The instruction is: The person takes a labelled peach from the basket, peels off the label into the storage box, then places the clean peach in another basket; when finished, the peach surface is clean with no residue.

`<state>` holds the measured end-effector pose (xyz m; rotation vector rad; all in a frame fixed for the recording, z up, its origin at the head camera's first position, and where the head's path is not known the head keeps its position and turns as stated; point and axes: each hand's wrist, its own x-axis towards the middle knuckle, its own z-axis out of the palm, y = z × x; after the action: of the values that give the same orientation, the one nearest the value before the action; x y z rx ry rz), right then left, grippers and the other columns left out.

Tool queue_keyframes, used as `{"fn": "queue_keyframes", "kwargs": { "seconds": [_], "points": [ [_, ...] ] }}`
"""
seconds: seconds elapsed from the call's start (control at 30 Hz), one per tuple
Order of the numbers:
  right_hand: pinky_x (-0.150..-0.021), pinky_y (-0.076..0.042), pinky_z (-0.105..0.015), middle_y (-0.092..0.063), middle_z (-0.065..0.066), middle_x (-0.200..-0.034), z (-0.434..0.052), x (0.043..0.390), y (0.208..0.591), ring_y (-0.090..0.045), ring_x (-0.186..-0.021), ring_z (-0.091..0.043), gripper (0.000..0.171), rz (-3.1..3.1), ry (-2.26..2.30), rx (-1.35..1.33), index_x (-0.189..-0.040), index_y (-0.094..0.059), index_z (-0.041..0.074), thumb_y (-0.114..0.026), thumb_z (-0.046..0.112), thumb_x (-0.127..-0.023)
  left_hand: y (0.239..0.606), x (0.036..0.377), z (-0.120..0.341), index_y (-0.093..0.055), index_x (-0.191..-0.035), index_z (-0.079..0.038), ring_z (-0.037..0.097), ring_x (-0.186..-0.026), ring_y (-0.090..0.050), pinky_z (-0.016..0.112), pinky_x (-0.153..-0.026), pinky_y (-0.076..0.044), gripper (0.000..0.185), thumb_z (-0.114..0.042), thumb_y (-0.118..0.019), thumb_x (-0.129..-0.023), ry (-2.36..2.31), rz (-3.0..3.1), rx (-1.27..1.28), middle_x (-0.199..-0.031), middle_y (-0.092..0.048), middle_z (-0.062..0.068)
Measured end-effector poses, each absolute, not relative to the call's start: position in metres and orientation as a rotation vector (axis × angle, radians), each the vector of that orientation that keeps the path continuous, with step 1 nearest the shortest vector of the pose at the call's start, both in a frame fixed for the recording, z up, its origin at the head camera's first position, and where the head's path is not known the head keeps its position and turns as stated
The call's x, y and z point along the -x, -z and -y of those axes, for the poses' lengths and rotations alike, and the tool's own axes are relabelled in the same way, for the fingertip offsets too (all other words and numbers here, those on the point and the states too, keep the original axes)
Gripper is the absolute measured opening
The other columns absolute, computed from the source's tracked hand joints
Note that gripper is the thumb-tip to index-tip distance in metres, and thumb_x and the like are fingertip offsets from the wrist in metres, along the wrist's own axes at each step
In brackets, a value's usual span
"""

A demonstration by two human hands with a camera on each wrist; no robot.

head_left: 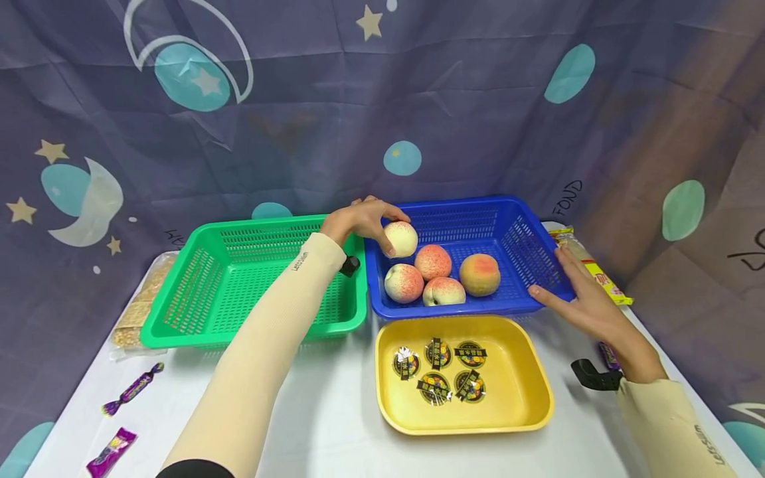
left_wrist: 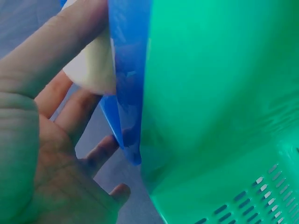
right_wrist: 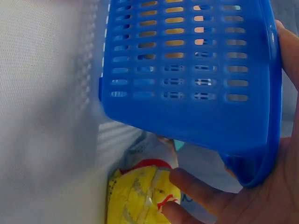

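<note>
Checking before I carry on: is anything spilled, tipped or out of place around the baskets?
Nothing stands out. The blue basket and green basket sit upright; the left hand holds a peach over the blue one, and the right hand touches its rim.

**Surroundings: items on and behind the table**

White table (head_left: 335,425); green basket (head_left: 197,292) at left, slotted walls, nothing visible inside; yellow tray (head_left: 526,392) near the front edge, holding five small round foil-wrapped sweets (head_left: 439,372) with dark labels; cracker packet (head_left: 140,305) lying just beside the green basket's left wall; two purple-wrapped candies (head_left: 122,418) near the front left corner, apart from each other; yellow snack packet (head_left: 592,269) along the right edge; small purple wrapper (head_left: 608,355) further forward on that side; backdrop cloth (head_left: 418,99), blue-grey, printed with moons, stars and teal dots.
</note>
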<state>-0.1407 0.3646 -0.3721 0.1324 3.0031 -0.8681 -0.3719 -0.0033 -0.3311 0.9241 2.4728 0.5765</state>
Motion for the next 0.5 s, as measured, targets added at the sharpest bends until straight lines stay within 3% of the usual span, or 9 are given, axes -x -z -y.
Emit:
{"fn": "queue_keyframes", "kwargs": {
  "seconds": [0.17, 0.3, 0.5],
  "points": [
    [-0.105, -0.017, -0.085, 0.012, -0.020, -0.170, -0.3648, 0.1408, 0.3714, -0.004, -0.150, -0.061, 0.104, -2.995, 0.881, -0.130, -0.164, 0.005, 0.012, -0.059, 0.055, -0.096, 0.3282, 0.3715, 0.0031, -0.064, -0.138, -0.030, 0.024, -0.143, -0.027, 0.049, -0.123, -0.014, 0.061, -0.031, -0.087, -0.082, -0.541, -2.455, -0.969, -0.141, -0.065, -0.008],
    [-0.105, -0.018, -0.085, 0.011, -0.020, -0.170, -0.3646, 0.1408, 0.3713, -0.005, -0.150, -0.061, 0.103, -2.999, 0.879, -0.129, -0.164, 0.005, 0.011, -0.059, 0.055, -0.096, 0.3256, 0.3698, 0.0023, -0.069, -0.132, -0.033, 0.024, -0.143, -0.027, 0.049, -0.122, -0.014, 0.050, -0.036, -0.084, -0.084, -0.441, -2.478, -0.973, -0.138, -0.066, -0.011],
    [-0.104, -0.018, -0.085, 0.010, -0.021, -0.170, -0.3640, 0.1408, 0.3717, -0.005, -0.150, -0.061, 0.104, -3.000, 0.877, -0.135, -0.164, 0.005, 0.011, -0.059, 0.056, -0.096, 0.3228, 0.3664, 0.0017, -0.067, -0.133, -0.036, 0.025, -0.149, -0.023, 0.053, -0.126, -0.006, 0.049, -0.038, -0.082, -0.086, -0.385, -2.463, -0.963, -0.140, -0.064, -0.014]
  ]
}}
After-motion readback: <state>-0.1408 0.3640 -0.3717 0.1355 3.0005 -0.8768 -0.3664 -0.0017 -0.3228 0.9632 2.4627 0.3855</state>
